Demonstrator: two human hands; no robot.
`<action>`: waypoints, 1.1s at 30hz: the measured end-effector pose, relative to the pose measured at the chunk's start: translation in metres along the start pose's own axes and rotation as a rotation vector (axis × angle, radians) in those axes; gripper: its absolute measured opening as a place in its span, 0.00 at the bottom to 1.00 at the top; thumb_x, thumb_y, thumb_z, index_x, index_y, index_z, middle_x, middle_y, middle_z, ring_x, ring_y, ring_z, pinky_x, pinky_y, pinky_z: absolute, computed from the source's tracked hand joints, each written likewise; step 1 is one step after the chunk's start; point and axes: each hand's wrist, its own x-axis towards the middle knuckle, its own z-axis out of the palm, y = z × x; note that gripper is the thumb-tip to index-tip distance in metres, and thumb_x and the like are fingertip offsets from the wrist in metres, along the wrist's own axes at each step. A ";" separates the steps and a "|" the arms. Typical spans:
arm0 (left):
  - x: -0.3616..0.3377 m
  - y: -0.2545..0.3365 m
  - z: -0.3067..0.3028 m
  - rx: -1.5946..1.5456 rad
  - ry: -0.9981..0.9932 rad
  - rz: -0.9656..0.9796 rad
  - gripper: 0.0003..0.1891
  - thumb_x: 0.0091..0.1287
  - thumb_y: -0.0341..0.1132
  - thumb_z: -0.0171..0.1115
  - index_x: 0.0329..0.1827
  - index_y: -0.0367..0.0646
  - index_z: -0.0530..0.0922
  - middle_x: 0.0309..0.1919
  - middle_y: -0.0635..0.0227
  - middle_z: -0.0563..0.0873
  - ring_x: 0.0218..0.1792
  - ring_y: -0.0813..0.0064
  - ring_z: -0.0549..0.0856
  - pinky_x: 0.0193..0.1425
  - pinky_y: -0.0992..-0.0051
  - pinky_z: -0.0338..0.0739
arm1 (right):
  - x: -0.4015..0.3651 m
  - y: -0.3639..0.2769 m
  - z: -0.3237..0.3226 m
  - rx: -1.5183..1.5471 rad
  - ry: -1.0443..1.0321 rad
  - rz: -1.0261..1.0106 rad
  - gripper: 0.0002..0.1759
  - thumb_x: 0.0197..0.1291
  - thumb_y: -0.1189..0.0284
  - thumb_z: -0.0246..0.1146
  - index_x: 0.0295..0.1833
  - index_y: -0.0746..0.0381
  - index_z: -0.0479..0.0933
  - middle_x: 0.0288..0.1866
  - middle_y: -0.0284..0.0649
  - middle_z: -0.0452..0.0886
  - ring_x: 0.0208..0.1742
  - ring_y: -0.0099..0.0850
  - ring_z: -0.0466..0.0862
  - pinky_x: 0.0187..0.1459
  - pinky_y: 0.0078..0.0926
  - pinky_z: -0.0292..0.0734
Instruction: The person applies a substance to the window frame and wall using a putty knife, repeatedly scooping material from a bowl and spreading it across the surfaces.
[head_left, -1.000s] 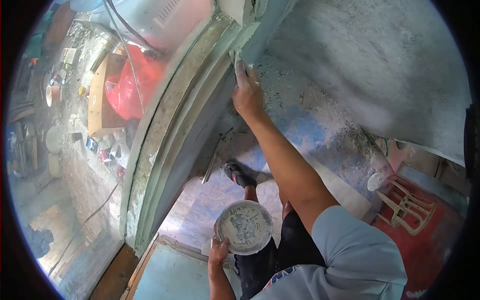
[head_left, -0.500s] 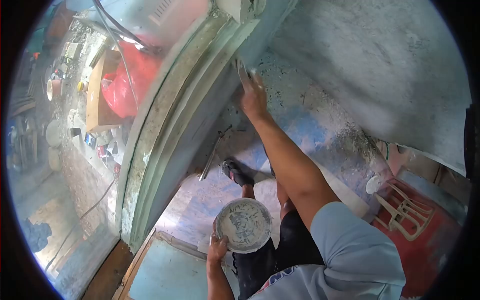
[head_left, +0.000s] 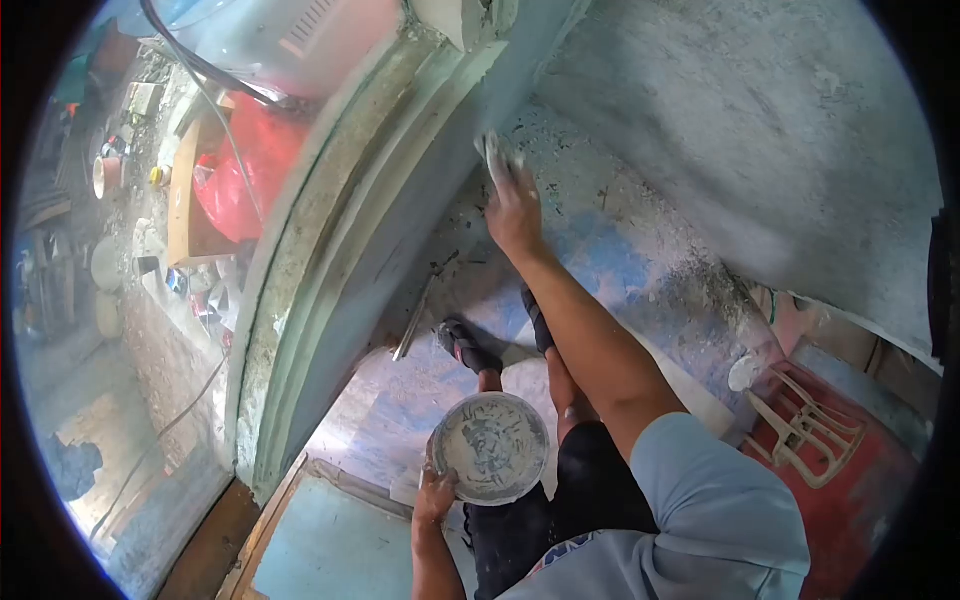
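My left hand (head_left: pixel 436 492) grips the rim of a round bowl (head_left: pixel 541 455) at its left side, thumb over the edge. Whitish-grey paste (head_left: pixel 492 447) smears its inside, with darker patches in the middle. The bowl is above my lap. Stretched far forward, my right hand (head_left: pixel 514 205) is closed on a thin, flat putty knife (head_left: pixel 490 158), its fingers laid along the blade and whitened with paste. The putty knife is at the grey-blue wall face (head_left: pixel 440 185) below the ledge; whether its edge touches is too blurred to tell.
A curved, stepped ledge (head_left: pixel 335 215) runs along my left. Beyond it lie a red plastic bag (head_left: pixel 255 170), a cardboard box (head_left: pixel 185 195) and loose cables. A metal strip (head_left: pixel 412 320) lies on the stained floor near my feet. A plastic chair (head_left: pixel 805 430) is at the right.
My right hand has moved slightly down and toward me along the wall with the putty knife. The view has shifted a little. My left hand still holds the bowl.
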 end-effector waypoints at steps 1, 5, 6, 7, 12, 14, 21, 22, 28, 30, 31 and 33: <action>0.000 0.001 0.002 -0.048 -0.018 -0.008 0.42 0.53 0.22 0.48 0.79 0.38 0.55 0.65 0.58 0.74 0.64 0.67 0.73 0.69 0.73 0.66 | 0.019 -0.008 -0.001 0.048 0.028 -0.074 0.38 0.49 0.86 0.60 0.71 0.60 0.69 0.60 0.54 0.77 0.57 0.55 0.78 0.57 0.45 0.76; 0.001 -0.001 0.004 0.004 -0.030 -0.012 0.42 0.53 0.22 0.48 0.78 0.37 0.56 0.66 0.57 0.74 0.65 0.66 0.72 0.71 0.72 0.65 | 0.032 -0.019 0.016 0.196 0.049 -0.178 0.36 0.51 0.86 0.58 0.70 0.60 0.70 0.60 0.50 0.78 0.56 0.53 0.77 0.57 0.43 0.77; 0.002 -0.005 0.002 0.021 -0.034 0.011 0.42 0.53 0.22 0.48 0.79 0.38 0.56 0.67 0.57 0.73 0.67 0.65 0.71 0.71 0.71 0.64 | 0.004 -0.004 0.022 0.117 -0.033 -0.127 0.36 0.52 0.86 0.58 0.71 0.58 0.69 0.60 0.54 0.77 0.57 0.55 0.77 0.57 0.46 0.76; 0.004 -0.006 0.001 0.038 -0.036 0.033 0.43 0.53 0.21 0.47 0.79 0.38 0.55 0.68 0.56 0.72 0.68 0.64 0.70 0.72 0.70 0.63 | -0.012 0.003 0.016 0.119 -0.021 -0.134 0.36 0.52 0.86 0.58 0.71 0.58 0.69 0.60 0.54 0.77 0.57 0.55 0.77 0.57 0.46 0.76; -0.008 0.017 -0.003 -0.042 -0.040 -0.060 0.44 0.53 0.19 0.46 0.80 0.37 0.51 0.71 0.55 0.68 0.70 0.63 0.67 0.74 0.69 0.61 | 0.004 -0.023 -0.036 0.049 -0.039 0.118 0.34 0.58 0.82 0.59 0.73 0.54 0.68 0.58 0.61 0.75 0.58 0.63 0.75 0.58 0.53 0.73; -0.006 0.022 -0.005 -0.076 -0.083 -0.045 0.44 0.53 0.19 0.46 0.80 0.36 0.51 0.71 0.55 0.69 0.70 0.63 0.68 0.75 0.69 0.61 | 0.037 -0.038 -0.062 -0.026 -0.079 0.041 0.34 0.59 0.80 0.59 0.73 0.52 0.68 0.56 0.59 0.76 0.56 0.60 0.76 0.57 0.50 0.74; 0.003 0.009 -0.025 -0.050 -0.091 0.041 0.44 0.52 0.20 0.46 0.80 0.36 0.52 0.69 0.56 0.71 0.69 0.64 0.69 0.74 0.70 0.62 | 0.070 -0.055 -0.082 -0.225 -0.223 0.098 0.17 0.64 0.67 0.64 0.58 0.49 0.83 0.53 0.46 0.81 0.55 0.46 0.80 0.56 0.47 0.75; 0.003 0.012 -0.026 -0.037 -0.080 0.044 0.44 0.52 0.20 0.46 0.80 0.36 0.53 0.68 0.56 0.71 0.68 0.64 0.70 0.73 0.70 0.63 | 0.070 -0.056 -0.081 -0.252 -0.200 0.079 0.17 0.64 0.67 0.64 0.58 0.49 0.83 0.53 0.46 0.81 0.56 0.46 0.80 0.56 0.47 0.75; 0.000 0.016 -0.044 0.014 -0.050 -0.090 0.44 0.53 0.21 0.47 0.80 0.38 0.53 0.67 0.56 0.72 0.65 0.63 0.72 0.69 0.69 0.68 | 0.076 -0.056 -0.075 -0.281 -0.257 0.075 0.18 0.64 0.68 0.63 0.59 0.48 0.82 0.56 0.42 0.80 0.58 0.44 0.79 0.62 0.48 0.70; 0.000 0.015 -0.049 -0.004 -0.048 -0.144 0.44 0.53 0.21 0.47 0.80 0.40 0.53 0.67 0.56 0.72 0.65 0.63 0.73 0.68 0.69 0.69 | 0.073 -0.057 -0.072 -0.305 -0.266 0.091 0.20 0.64 0.69 0.62 0.61 0.46 0.81 0.58 0.41 0.80 0.59 0.44 0.78 0.63 0.52 0.69; -0.001 0.018 -0.050 0.003 -0.036 -0.107 0.43 0.53 0.21 0.47 0.80 0.40 0.54 0.66 0.56 0.73 0.64 0.63 0.73 0.67 0.69 0.70 | 0.071 -0.059 -0.071 -0.308 -0.265 0.089 0.20 0.64 0.69 0.62 0.61 0.46 0.81 0.58 0.41 0.80 0.59 0.44 0.78 0.63 0.52 0.69; -0.002 0.021 -0.053 0.010 -0.028 -0.072 0.43 0.54 0.21 0.47 0.80 0.41 0.54 0.66 0.56 0.73 0.63 0.63 0.74 0.66 0.69 0.71 | 0.064 -0.066 -0.072 -0.322 -0.298 0.072 0.22 0.63 0.70 0.61 0.62 0.43 0.81 0.58 0.41 0.80 0.61 0.43 0.77 0.65 0.57 0.66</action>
